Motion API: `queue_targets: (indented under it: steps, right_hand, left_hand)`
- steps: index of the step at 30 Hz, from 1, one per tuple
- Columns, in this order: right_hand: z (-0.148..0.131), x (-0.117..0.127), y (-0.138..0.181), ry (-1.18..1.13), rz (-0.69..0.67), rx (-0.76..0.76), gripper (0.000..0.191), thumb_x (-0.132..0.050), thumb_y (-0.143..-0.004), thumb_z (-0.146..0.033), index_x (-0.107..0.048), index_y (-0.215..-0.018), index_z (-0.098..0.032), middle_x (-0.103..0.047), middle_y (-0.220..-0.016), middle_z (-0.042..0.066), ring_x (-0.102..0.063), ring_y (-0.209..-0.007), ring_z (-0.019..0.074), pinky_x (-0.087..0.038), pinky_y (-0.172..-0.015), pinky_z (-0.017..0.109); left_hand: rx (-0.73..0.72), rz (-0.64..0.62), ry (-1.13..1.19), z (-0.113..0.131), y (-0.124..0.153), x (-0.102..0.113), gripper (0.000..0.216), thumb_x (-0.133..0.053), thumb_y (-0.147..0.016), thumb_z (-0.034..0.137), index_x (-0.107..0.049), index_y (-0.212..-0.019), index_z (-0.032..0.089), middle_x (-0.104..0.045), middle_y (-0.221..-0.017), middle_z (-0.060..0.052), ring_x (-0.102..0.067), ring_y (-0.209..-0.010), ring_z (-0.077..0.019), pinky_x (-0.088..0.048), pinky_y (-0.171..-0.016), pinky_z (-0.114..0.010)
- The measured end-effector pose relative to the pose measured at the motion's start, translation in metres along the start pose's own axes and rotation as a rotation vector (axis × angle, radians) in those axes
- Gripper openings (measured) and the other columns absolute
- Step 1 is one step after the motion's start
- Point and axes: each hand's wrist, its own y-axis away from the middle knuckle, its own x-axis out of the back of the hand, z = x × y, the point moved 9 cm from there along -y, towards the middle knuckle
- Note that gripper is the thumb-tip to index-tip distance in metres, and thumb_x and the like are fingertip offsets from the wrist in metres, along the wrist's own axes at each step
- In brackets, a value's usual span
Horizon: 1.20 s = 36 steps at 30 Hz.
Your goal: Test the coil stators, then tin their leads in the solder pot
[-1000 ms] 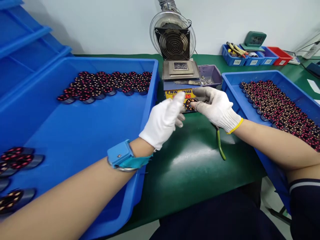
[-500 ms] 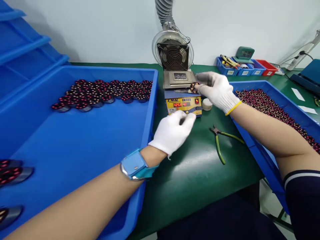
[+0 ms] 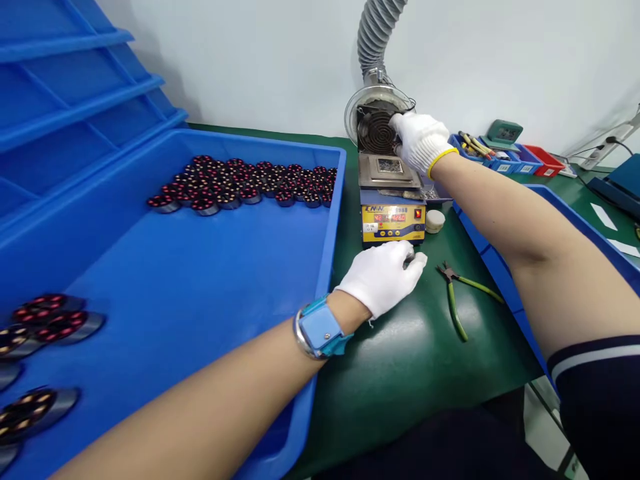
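My right hand (image 3: 423, 139), in a white glove with a yellow cuff, is raised in front of the fan of the fume extractor (image 3: 377, 130). Its fingers are closed on a small black round coil part (image 3: 398, 143), mostly hidden behind them. Below it is the solder pot (image 3: 389, 165), a square metal bath on a yellow-fronted heater with a lit red display. A flat blade-like tool (image 3: 400, 194) lies along the pot's front ledge. My left hand (image 3: 385, 273), also gloved, is low in front of the heater with fingers curled together; what they hold, if anything, is hidden.
A large blue tray (image 3: 220, 267) at left holds many coil parts (image 3: 235, 180). Green-handled cutters (image 3: 456, 293) lie on the green table, near a small round white container (image 3: 435, 221). Another blue tray (image 3: 487, 243) is under my right arm. Small bins (image 3: 525, 160) stand behind.
My right hand has risen from the pot's front right edge to before the fan, taking the coil part along. The view has shifted left; my left hand keeps its curled pose near the heater.
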Motion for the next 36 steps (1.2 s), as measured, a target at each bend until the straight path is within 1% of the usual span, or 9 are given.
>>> queue_targets:
  steps: [5,12,17,19,22,25,30,34,36]
  right_hand:
    - [-0.005,-0.014,-0.002,0.028,-0.072,-0.016,0.043,-0.07,-0.08,-0.01,-0.065,-0.122,-0.014,-0.064,-0.118,0.015,-0.061,-0.115,0.0403,-0.045,-0.095,0.064]
    - [-0.003,-0.025,-0.007,0.001,-0.03,0.012,0.037,-0.073,-0.076,-0.008,-0.067,-0.112,-0.012,-0.067,-0.109,0.012,-0.061,-0.117,0.0353,-0.044,-0.1,0.06]
    - [-0.001,-0.013,-0.002,0.034,-0.042,-0.009,0.041,-0.069,-0.083,-0.018,-0.064,-0.123,-0.012,-0.066,-0.118,0.016,-0.063,-0.114,0.0369,-0.047,-0.097,0.058]
    - [0.002,-0.002,0.002,0.008,-0.015,-0.022,0.041,-0.066,-0.085,-0.023,-0.063,-0.125,-0.013,-0.066,-0.119,0.014,-0.063,-0.114,0.0341,-0.047,-0.097,0.053]
    - [0.006,0.016,0.014,-0.132,0.04,-0.033,0.042,-0.065,-0.086,-0.031,-0.065,-0.125,-0.015,-0.068,-0.115,0.009,-0.063,-0.113,0.0293,-0.048,-0.097,0.049]
    - [0.006,0.025,0.037,-0.354,0.045,-0.048,0.043,-0.07,-0.081,-0.035,-0.069,-0.121,-0.017,-0.07,-0.112,0.006,-0.064,-0.11,0.0261,-0.048,-0.1,0.046]
    - [-0.008,0.001,0.091,-0.626,-0.154,-0.122,0.046,-0.073,-0.079,-0.042,-0.069,-0.121,-0.023,-0.074,-0.102,0.004,-0.069,-0.1,0.0246,-0.054,-0.097,0.041]
    - [-0.021,-0.013,0.123,-0.747,-0.213,-0.114,0.053,-0.072,-0.08,-0.037,-0.064,-0.131,-0.025,-0.071,-0.118,0.003,-0.068,-0.107,0.023,-0.056,-0.096,0.038]
    - [-0.026,-0.015,0.132,-0.798,-0.281,-0.086,0.05,-0.071,-0.082,-0.035,-0.064,-0.13,-0.025,-0.072,-0.116,0.003,-0.07,-0.102,0.0205,-0.058,-0.091,0.034]
  left_hand:
    - [0.012,-0.025,0.009,0.001,0.0,-0.001,0.037,-0.042,-0.096,0.044,-0.058,-0.071,0.022,-0.07,-0.075,-0.003,-0.067,-0.071,-0.0236,-0.032,-0.055,-0.033]
    - [0.009,-0.075,0.004,0.001,0.001,-0.005,0.037,-0.042,-0.096,0.046,-0.061,-0.075,0.023,-0.07,-0.077,-0.004,-0.066,-0.071,-0.0235,-0.034,-0.057,-0.033]
    - [0.004,-0.082,0.03,0.001,0.001,-0.005,0.035,-0.044,-0.095,0.046,-0.06,-0.074,0.022,-0.07,-0.077,-0.004,-0.066,-0.072,-0.0227,-0.033,-0.057,-0.032]
    - [0.015,-0.078,0.067,0.001,0.001,-0.005,0.035,-0.044,-0.094,0.046,-0.059,-0.073,0.022,-0.069,-0.076,-0.004,-0.065,-0.072,-0.0227,-0.034,-0.058,-0.032]
    - [0.077,-0.036,0.23,-0.006,-0.002,-0.003,0.032,-0.048,-0.092,0.046,-0.061,-0.076,0.022,-0.07,-0.079,-0.004,-0.065,-0.076,-0.0225,-0.04,-0.064,-0.032]
    - [0.192,0.045,0.547,-0.019,-0.006,-0.001,0.03,-0.056,-0.088,0.048,-0.061,-0.078,0.02,-0.071,-0.08,-0.004,-0.064,-0.074,-0.0191,-0.045,-0.069,-0.031]
    - [0.337,0.223,1.011,-0.042,-0.011,0.002,0.03,-0.066,-0.081,0.047,-0.063,-0.084,0.017,-0.068,-0.079,-0.002,-0.058,-0.058,-0.0117,-0.045,-0.057,-0.026]
    - [0.401,0.319,1.105,-0.053,-0.011,0.008,0.023,-0.069,-0.079,0.037,-0.06,-0.078,0.016,-0.067,-0.075,-0.001,-0.062,-0.06,-0.0116,-0.045,-0.054,-0.023]
    - [0.423,0.329,1.13,-0.056,-0.011,0.008,0.018,-0.069,-0.079,0.032,-0.061,-0.08,0.016,-0.067,-0.074,-0.001,-0.063,-0.058,-0.0115,-0.045,-0.053,-0.022]
